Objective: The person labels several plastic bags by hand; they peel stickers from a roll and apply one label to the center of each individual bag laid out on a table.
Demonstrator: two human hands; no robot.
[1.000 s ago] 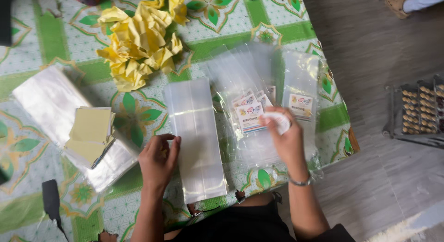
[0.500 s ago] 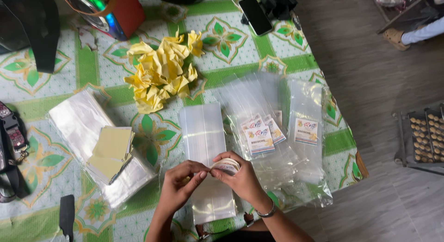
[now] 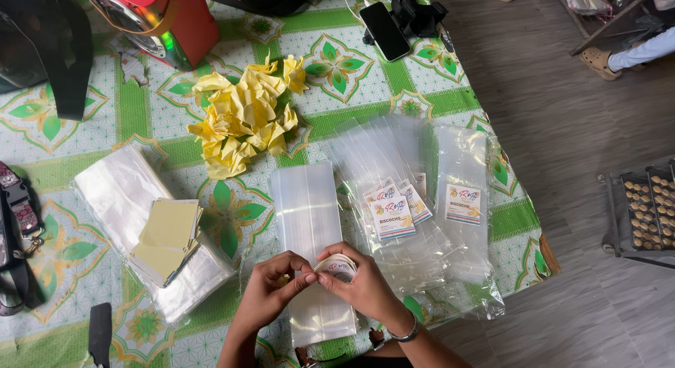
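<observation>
Both hands [image 3: 316, 287] on sticker stack [image 3: 337, 266]

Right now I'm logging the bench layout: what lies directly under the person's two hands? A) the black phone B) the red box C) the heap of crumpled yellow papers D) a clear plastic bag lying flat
D: both the left hand and right hand, pinching a small sticker label, sit over the clear plastic bag; the yellow papers lie farther up the table.

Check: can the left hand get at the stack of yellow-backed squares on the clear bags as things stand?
Probably yes. The stack of squares lies uncovered just left of the left hand, nothing between them, though that hand is pinching the sticker roll.
</observation>
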